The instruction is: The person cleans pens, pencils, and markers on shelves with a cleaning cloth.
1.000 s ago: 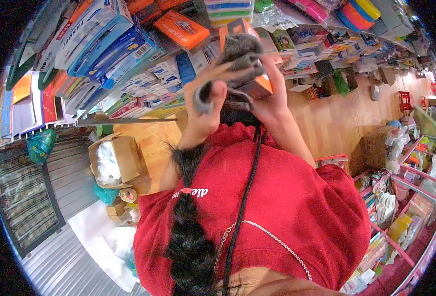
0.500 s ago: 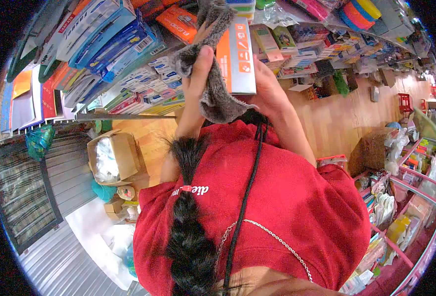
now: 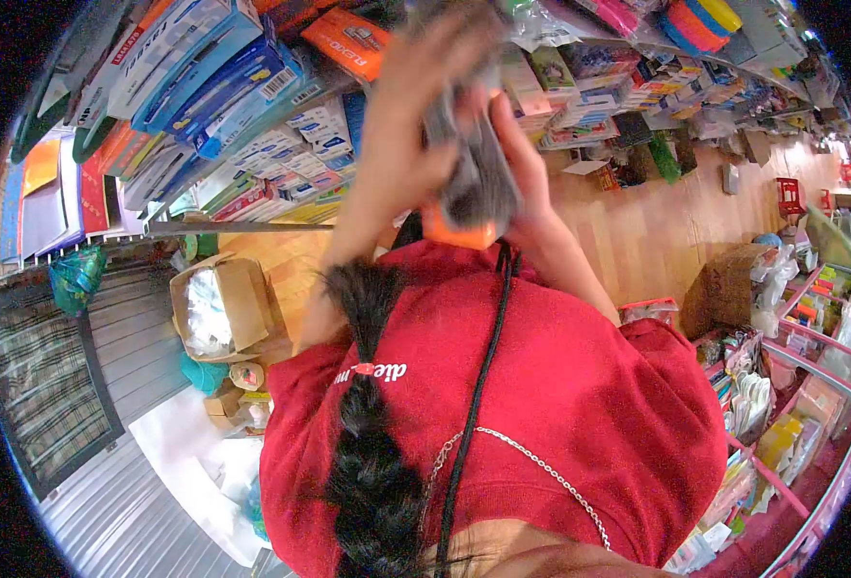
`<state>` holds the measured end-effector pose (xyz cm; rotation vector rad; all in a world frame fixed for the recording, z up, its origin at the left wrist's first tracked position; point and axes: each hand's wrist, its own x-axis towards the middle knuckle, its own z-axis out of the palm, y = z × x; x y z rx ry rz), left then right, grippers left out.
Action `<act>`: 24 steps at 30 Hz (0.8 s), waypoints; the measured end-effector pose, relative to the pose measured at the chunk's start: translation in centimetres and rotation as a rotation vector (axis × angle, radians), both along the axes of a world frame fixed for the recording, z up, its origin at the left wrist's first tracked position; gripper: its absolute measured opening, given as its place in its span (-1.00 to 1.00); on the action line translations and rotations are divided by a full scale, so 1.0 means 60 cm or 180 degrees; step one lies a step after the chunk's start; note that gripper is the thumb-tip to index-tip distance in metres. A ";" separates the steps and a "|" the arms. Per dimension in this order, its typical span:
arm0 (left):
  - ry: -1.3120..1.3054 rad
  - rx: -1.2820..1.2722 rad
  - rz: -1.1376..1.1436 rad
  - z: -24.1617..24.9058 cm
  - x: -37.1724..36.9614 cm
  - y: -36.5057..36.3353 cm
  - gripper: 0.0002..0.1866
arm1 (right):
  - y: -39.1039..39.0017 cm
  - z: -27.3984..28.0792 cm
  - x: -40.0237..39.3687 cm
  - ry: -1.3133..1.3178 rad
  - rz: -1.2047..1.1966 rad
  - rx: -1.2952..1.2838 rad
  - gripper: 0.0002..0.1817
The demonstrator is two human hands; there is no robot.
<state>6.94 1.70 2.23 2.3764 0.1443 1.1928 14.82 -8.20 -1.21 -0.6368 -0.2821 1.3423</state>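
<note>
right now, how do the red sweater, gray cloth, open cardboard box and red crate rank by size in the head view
1. red sweater, largest
2. gray cloth and open cardboard box, unranked: the cloth is blurred and partly covered
3. red crate, smallest

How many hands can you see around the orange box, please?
2: the left hand, motion-blurred, at the left of the orange box, and the right hand on its right side, partly hidden. No others show.
</note>
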 end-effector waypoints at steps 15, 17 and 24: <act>0.0765 0.0179 0.0078 -0.003 0.015 0.031 -0.35 | 0.010 0.007 0.035 0.0944 0.0288 0.0879 -0.51; 0.0682 0.0060 0.0218 -0.004 0.022 0.048 -0.29 | 0.013 0.039 0.007 0.0504 -0.0365 -0.0147 -0.54; 0.0912 -0.0072 -0.0353 -0.032 0.009 -0.053 -0.33 | 0.007 0.007 0.073 -0.0051 -0.0994 0.0026 -0.58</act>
